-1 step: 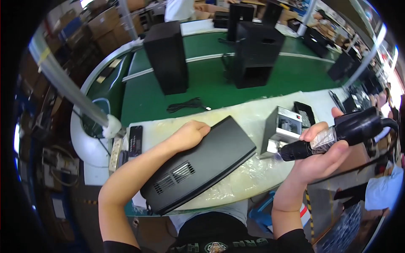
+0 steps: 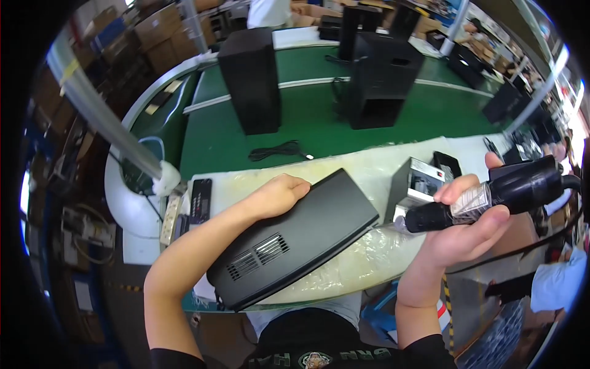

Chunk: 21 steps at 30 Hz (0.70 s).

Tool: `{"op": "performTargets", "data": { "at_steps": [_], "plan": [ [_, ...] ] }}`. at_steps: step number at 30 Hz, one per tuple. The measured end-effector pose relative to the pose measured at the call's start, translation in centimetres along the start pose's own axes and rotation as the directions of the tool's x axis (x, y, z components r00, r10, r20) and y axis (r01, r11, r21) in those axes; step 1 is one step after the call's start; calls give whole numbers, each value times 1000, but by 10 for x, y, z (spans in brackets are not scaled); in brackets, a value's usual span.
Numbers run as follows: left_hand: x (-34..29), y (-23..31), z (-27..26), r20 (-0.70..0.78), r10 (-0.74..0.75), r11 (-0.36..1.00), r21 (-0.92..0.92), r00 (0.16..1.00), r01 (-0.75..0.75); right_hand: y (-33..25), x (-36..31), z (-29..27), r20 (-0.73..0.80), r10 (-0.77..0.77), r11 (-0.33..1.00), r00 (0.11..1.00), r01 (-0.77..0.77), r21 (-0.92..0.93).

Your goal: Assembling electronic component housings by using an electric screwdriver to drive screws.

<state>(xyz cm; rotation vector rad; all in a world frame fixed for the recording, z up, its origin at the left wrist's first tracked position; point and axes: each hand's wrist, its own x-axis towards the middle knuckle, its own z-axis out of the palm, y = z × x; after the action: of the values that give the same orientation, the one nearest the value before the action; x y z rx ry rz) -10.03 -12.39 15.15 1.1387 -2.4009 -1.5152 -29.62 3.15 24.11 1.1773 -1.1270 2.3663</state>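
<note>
A flat dark grey casing with two vent grilles lies at a slant over the near part of the bench. My left hand is closed over its far edge, with the fingertips partly hidden. In my right hand I grip a black electric screwdriver wrapped with clear tape in the middle. Its bit points left, and the tip is at the casing's right end, by the corner; whether it touches a screw is too small to see.
Behind the screwdriver stands an open grey box-shaped unit, next to a small black tray. A coiled black cable lies on the green belt. Tall black speaker cabinets stand farther back. A metal post rises at left.
The screwdriver's bit has come left and now meets the casing's right end. My left hand keeps its hold on the casing. The whole view has shifted slightly.
</note>
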Motion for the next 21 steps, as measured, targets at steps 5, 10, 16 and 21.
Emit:
{"op": "performTargets", "data": {
  "at_steps": [5,10,16,21],
  "plan": [
    [-74,-14,-12,-23,-31,926,375,999,37,11,-34,66,357,-65,997,932,44,67],
    [-98,-35,10,-214,56,944,329,975,18,11,-72,110,498,23,967,867,-146,210],
    [-100,-42,12,-262,181,933,350,948,-81,24,-98,124,564,15,957,826,-175,230],
    [-100,-48,14,-282,227,917,384,932,-107,26,-106,128,591,16,951,806,-195,240]
  ]
}}
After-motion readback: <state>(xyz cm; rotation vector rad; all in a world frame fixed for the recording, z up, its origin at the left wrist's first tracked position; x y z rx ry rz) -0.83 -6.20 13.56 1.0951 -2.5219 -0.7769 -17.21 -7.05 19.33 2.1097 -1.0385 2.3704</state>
